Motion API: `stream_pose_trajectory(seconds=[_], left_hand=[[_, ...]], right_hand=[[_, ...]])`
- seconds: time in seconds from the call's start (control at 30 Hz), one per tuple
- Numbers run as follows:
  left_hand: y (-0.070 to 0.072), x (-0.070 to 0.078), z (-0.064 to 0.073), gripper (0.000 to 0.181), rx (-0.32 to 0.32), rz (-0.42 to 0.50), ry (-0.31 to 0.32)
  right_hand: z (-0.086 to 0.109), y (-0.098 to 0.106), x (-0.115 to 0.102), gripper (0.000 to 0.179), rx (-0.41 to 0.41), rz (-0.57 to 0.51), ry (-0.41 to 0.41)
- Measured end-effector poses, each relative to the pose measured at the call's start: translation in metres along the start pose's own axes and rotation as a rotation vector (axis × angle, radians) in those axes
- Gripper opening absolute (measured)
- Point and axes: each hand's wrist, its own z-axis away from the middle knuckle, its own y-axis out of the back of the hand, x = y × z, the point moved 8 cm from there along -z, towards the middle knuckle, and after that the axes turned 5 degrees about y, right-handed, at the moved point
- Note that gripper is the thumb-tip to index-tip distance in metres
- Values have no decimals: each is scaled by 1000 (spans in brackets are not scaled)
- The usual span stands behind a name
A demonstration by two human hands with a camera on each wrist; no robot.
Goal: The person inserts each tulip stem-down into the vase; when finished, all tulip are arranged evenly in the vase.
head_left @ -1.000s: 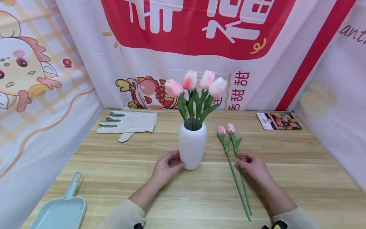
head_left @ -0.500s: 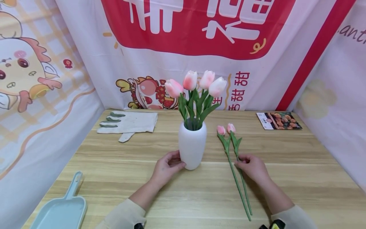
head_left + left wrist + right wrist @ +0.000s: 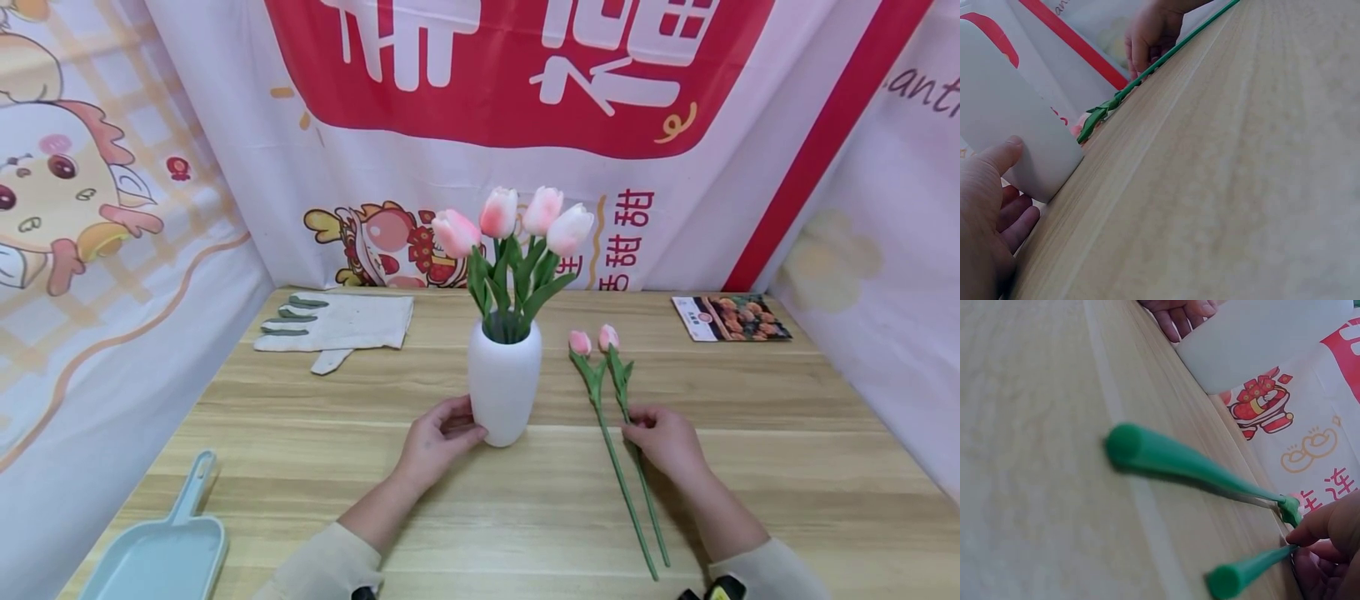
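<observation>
A white vase [image 3: 504, 392] stands upright mid-table, with several pink-and-white tulips [image 3: 500, 211] in it. My left hand [image 3: 435, 437] holds its lower left side, thumb at the front and fingers behind; the left wrist view shows the thumb [image 3: 1004, 155] against the vase wall. Two pink tulips with long green stems lie to the right of the vase. Thumb and forefinger of my right hand [image 3: 666, 437] pinch the stem of the right-hand tulip [image 3: 609, 337], just below its leaves. The other tulip [image 3: 580, 342] lies close beside it, untouched.
Folded white-and-green gloves [image 3: 352, 321] lie at the back left of the wooden table [image 3: 525, 525]. At the front left is a light blue dustpan [image 3: 161, 554]. A picture packet [image 3: 731, 317] rests at the back right. Printed cloth hangs around the table.
The right-hand tulip has shifted slightly to the right, its stem end now farther from the other stem. My right hand has moved slightly with it; the left hand and vase stay put.
</observation>
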Motion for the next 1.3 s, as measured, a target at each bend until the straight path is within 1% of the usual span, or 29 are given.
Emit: stream_pose_trajectory(seconds=[0.17,0.33,0.4,0.5,0.63,0.8,0.9,1.0,1.13,1.2,1.3], left_hand=[[0,-1,0,46,1,-2,8],[0,-1,1,46,1,-6,12],[0,0,1,45,3,-8,12],[0,0,1,45,3,-7,12],[0,0,1,46,1,-8,8],[0,1,1,46,4,-13,8],[0,0,1,46,4,-10,12],[0,0,1,46,6,-6,15],[0,0,1,46,7,-9,11],[0,0,0,46,8,-12,5],[0,0,0,46,8,-16,0]], right_hand=[[1,0,1,39,10,-4,-32],[0,2,5,42,-9,-68,-49],[-1,6,7,43,-4,-92,-41],[-3,15,8,43,19,-93,-7],[-5,25,13,44,30,-180,-13],[-6,30,20,49,18,-381,-74],[-5,33,21,50,31,-513,-96],[-5,37,21,42,37,-668,-103],[-5,41,18,21,32,-860,-101],[-4,42,16,19,33,-928,-96],[-2,43,12,23,51,-1019,-98]])
